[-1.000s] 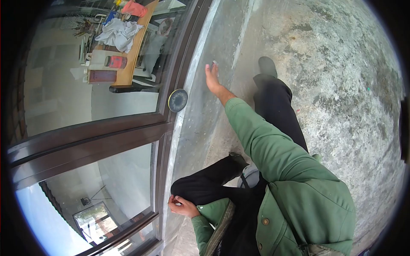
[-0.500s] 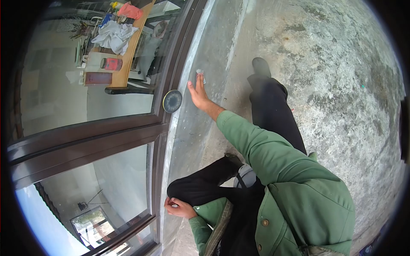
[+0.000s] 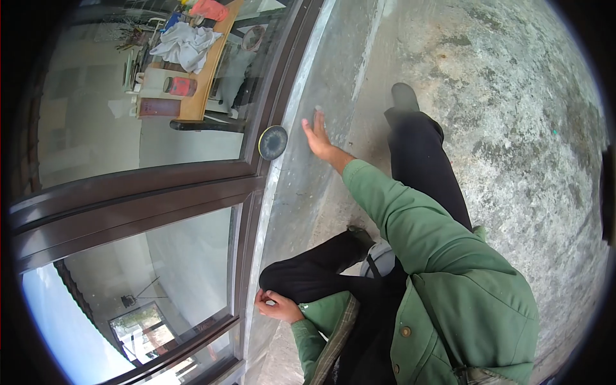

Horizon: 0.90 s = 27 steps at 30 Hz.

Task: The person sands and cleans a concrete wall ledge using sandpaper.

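Observation:
My right hand (image 3: pixel 318 138) reaches out over the grey ledge (image 3: pixel 301 186), fingers stretched and thumb apart. A small pale thing (image 3: pixel 319 109) shows at its fingertips; I cannot make out what it is or whether it is held. Left of that hand, a round black disc with a yellowish rim (image 3: pixel 273 142) leans against the brown window frame (image 3: pixel 253 168), apart from the fingers. Beside my bent left knee (image 3: pixel 282 279), my left hand (image 3: pixel 280 308) has its fingers curled to the thumb. What they hold, if anything, is hidden.
Behind the window glass stands a wooden table (image 3: pixel 208 83) with a white cloth (image 3: pixel 184 46), a jar with pink contents (image 3: pixel 179 86) and a reddish-brown box or book (image 3: pixel 159 107). Rough, stained concrete (image 3: pixel 513 128) lies to the right. A grey object (image 3: pixel 381 260) sits between my legs.
The whole view has shifted slightly to the right. My right hand stays over the ledge with fingers stretched, and the pale thing at its tips shows less. My left hand keeps its curl.

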Tool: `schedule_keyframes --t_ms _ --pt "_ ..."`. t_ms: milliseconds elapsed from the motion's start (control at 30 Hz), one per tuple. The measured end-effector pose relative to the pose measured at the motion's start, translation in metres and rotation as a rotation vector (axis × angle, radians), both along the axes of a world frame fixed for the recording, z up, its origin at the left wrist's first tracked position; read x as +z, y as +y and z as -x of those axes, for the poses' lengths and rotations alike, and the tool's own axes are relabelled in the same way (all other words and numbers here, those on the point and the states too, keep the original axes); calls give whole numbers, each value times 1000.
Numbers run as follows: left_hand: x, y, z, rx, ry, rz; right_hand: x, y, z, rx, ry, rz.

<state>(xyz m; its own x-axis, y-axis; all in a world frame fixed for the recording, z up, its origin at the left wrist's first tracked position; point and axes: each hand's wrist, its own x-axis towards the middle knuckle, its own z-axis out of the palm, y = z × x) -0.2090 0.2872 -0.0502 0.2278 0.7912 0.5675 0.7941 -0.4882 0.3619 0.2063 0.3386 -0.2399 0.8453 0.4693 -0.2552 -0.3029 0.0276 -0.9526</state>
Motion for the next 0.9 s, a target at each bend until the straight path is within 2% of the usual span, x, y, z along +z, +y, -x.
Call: schedule_keyframes --t_ms 33,100,133,200,267,333,367,433,467,533,667,700,733,833,900 --pt "0 1 2 -8 -2 -1 -8 -2 -4 6 -3 -11" --pt "0 1 6 5 20 -6 -19 -4 -4 -23 189 -178" --pt "0 1 7 11 40 3 -9 0 4 -22 192 -176" --pt "0 -1 8 14 18 17 18 13 27 -84 -297 -32" --pt "1 0 6 -6 -9 35 26 13 29 -97 -248 -55" --pt "0 0 5 -1 -7 41 4 18 17 -100 -94 -93" --pt "0 0 5 9 1 47 -9 18 4 -98 -98 -96" --pt "0 -1 1 10 8 44 -26 11 -15 -134 302 -247" --pt "2 -2 2 6 20 44 -25 13 -8 -135 314 -244" --pt "2 0 6 5 24 46 9 13 6 -149 -69 -142" --pt "-1 2 3 8 34 49 0 21 13 -140 -84 -128" --pt "0 3 1 7 44 48 -20 26 11 -127 71 -96" --pt "-1 3 -3 6 46 49 -27 20 4 -127 74 -94" --pt "1 5 -7 20 120 27 -51 -5 7 80 687 -291" --pt "-1 8 -8 -7 88 63 -46 0 41 110 675 -223"
